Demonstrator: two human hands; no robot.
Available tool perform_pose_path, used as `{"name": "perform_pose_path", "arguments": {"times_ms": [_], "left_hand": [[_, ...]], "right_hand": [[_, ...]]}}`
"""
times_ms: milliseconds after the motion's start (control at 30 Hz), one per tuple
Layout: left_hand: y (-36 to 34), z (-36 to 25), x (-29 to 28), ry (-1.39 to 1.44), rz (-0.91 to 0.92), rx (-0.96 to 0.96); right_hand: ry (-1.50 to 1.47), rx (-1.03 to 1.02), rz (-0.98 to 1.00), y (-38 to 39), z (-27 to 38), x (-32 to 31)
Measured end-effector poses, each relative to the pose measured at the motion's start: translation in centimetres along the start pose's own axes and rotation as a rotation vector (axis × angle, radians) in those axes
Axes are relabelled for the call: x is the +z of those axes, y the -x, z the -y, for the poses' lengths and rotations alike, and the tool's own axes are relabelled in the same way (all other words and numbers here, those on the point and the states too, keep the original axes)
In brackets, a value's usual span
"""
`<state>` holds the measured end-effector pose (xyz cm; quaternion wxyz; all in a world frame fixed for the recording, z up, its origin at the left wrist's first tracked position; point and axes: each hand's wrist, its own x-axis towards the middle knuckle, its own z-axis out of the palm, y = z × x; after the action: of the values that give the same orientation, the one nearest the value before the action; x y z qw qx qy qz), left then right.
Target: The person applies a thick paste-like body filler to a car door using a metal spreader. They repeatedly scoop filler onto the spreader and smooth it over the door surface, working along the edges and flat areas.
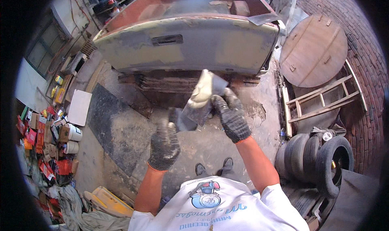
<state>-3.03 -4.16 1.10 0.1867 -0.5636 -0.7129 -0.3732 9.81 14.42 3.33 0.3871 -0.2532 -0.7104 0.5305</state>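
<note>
Both my hands wear dark, dusty knitted gloves and are raised in front of the truck's tailgate point(182, 51). My left hand point(165, 148) is closed on the lower end of a flat grey plate point(187, 122); motion blurs its fingers. A thick smear of cream-coloured body filler point(201, 91) covers the plate's upper part. My right hand point(231, 115) pinches a thin grey spreader point(219, 85) against the filler's right side. The tailgate, patched grey and cream, stands beyond my hands, apart from them.
Several worn tires point(340, 164) stand at right, below a wooden frame point(324, 103) and a round wooden panel point(314, 51) by the brick wall. Boxes and white buckets point(73, 132) crowd the left. A dark sheet point(117, 123) lies on the floor; a yellow piece point(109, 202) lies lower left.
</note>
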Motion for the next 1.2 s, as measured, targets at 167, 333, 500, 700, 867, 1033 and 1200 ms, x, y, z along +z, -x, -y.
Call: {"name": "perform_pose_path", "arguments": {"times_ms": [167, 333, 500, 700, 867, 1033, 1200], "left_hand": [[-0.1, 0.5, -0.1, 0.149, -0.272, -0.366], [0.0, 0.2, -0.6, 0.298, -0.268, -0.441], [1.4, 1.2, -0.7, 0.299, -0.132, -0.471], [2.7, 2.4, -0.4, -0.077, -0.006, 0.094], [2.0, 3.5, 0.7, 0.656, -0.07, -0.679], [3.3, 5.4, 2.5, 2.396, 0.025, -0.839], [4.5, 3.1, 5.6, 2.251, -0.119, -1.129]], "right_hand": [[-0.196, 0.157, -0.012, 2.4, -1.1, -0.6], [-0.207, 0.348, 0.02, 3.7, -2.3, 1.0], [0.004, 0.268, 0.07, 2.7, -1.5, 1.0], [0.141, 0.01, 0.055, 1.5, 0.6, 1.0], [0.041, -0.03, 0.015, -0.1, 2.9, 0.1], [0.059, 0.175, 0.22, -0.9, 4.2, 0.0], [-0.168, 0.35, 0.404, 0.0, 2.5, 3.0]]}}
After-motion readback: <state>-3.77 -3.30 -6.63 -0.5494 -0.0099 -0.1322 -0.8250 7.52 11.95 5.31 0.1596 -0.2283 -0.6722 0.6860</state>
